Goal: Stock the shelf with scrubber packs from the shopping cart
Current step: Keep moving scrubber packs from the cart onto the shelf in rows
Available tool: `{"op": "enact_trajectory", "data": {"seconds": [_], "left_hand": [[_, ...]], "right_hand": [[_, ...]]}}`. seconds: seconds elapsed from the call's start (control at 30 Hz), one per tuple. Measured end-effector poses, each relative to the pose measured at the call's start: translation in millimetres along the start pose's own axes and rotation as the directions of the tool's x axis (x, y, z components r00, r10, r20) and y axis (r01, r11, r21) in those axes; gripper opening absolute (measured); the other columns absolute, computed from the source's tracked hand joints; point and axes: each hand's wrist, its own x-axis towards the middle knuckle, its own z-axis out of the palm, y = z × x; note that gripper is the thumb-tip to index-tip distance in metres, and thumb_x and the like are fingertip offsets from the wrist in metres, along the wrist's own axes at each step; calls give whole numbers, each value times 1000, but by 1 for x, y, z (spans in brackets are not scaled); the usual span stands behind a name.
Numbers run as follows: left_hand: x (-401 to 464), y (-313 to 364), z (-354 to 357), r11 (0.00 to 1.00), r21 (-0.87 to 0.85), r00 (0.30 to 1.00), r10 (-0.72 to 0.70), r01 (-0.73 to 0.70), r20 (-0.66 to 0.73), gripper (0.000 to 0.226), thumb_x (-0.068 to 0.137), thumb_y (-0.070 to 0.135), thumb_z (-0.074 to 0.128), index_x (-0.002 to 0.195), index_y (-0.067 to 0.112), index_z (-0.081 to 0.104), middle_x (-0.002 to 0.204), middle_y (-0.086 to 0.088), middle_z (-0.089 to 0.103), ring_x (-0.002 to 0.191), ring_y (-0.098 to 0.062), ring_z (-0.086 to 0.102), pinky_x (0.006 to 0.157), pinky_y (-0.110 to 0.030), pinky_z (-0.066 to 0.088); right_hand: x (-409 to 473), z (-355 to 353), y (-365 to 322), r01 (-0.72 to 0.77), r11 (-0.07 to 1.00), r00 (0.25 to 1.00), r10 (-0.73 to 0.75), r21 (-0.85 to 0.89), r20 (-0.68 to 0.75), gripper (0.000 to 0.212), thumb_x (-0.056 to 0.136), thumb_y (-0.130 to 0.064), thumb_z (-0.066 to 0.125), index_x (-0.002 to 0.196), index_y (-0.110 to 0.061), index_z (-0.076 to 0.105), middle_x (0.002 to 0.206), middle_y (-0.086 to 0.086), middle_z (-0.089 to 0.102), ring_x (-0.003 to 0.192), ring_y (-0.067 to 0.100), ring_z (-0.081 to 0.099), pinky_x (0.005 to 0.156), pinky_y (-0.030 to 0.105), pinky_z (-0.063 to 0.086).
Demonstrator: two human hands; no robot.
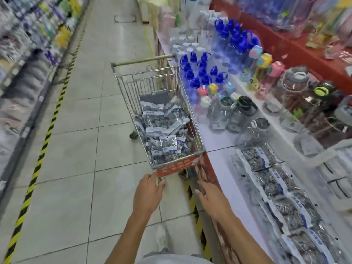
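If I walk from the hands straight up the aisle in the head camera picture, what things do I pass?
Left hand → cart's red front panel → scrubber packs in the cart → cart handle → round floor cover, farthest away.

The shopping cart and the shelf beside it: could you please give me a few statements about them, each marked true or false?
1. The shopping cart holds scrubber packs. True.
2. The right hand grips a pack. False: it is open and holds nothing.
3. A row of scrubber packs on the shelf already lies to the right of the cart. True.
4. The left hand rests on the shelf. False: it is at the cart's near end.
5. The bottle caps beside the cart are green. False: they are blue.
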Motion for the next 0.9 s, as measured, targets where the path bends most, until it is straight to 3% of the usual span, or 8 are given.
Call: {"op": "enact_trajectory", "data": {"seconds": [0.1, 0.2, 0.3, 0.53, 0.67, 0.73, 0.9], "left_hand": [[35, -15, -4, 999, -40, 999, -34, 36, 40, 48, 107, 44, 46, 144, 14, 53, 139, -7, 55, 130, -25, 50, 101, -37, 45], [67, -28, -6, 993, -93, 994, -64, 73, 92, 47, 107, 41, 47, 145, 14, 52, 140, -8, 55, 130, -25, 50, 101, -34, 43], [99, -36, -3, 984, -142, 987, -91, 110, 135, 50, 106, 42, 49, 148, 13, 51, 143, -9, 55, 131, -25, 51, 104, -35, 42], [177, -42, 14, 964, -156, 954, -174, 216, 246, 52, 106, 41, 49, 149, 12, 48, 144, -11, 54, 135, -30, 51, 107, -40, 44], [230, -44, 27, 941, -138, 919, -258, 309, 299, 54, 107, 37, 50, 152, 7, 44, 146, -15, 52, 133, -31, 51, 107, -39, 42], [258, -45, 39, 919, -139, 893, -308, 369, 329, 54, 107, 35, 51, 152, 6, 43, 147, -16, 52, 135, -31, 50, 108, -37, 41], [327, -51, 69, 871, -128, 836, -401, 475, 374, 45, 104, 32, 56, 141, 8, 54, 136, -15, 60, 129, -33, 56, 105, -42, 46]], "right_hand": [[49, -7, -22, -16, 1000, 1000, 16, 7, 0, 50, 105, -53, 39, 148, -27, 48, 141, -7, 57, 130, 15, 51, 102, 34, 47], [87, -17, -47, -31, 984, 999, 32, 174, -4, 41, 106, -46, 46, 141, -27, 54, 122, -15, 60, 110, 8, 58, 88, 29, 47], [127, -26, -60, -112, 944, 993, 116, 312, 4, 34, 105, -39, 52, 135, -26, 60, 118, -6, 68, 102, 11, 62, 82, 27, 46], [234, -16, -50, -206, 938, 975, 170, 278, 145, 43, 104, -43, 53, 142, -24, 54, 118, 0, 69, 87, 8, 60, 73, 26, 46], [305, -5, -40, -267, 909, 952, 196, 320, 236, 43, 103, -43, 54, 141, -23, 55, 120, 2, 69, 83, 13, 62, 75, 29, 50], [341, 2, -34, -324, 877, 932, 230, 356, 281, 41, 103, -38, 56, 141, -22, 56, 124, 1, 67, 95, 16, 64, 85, 33, 52], [427, 28, -18, -548, 737, 820, 379, 395, 429, 38, 99, -37, 64, 131, -19, 59, 124, 2, 65, 100, 20, 67, 96, 45, 56]]}}
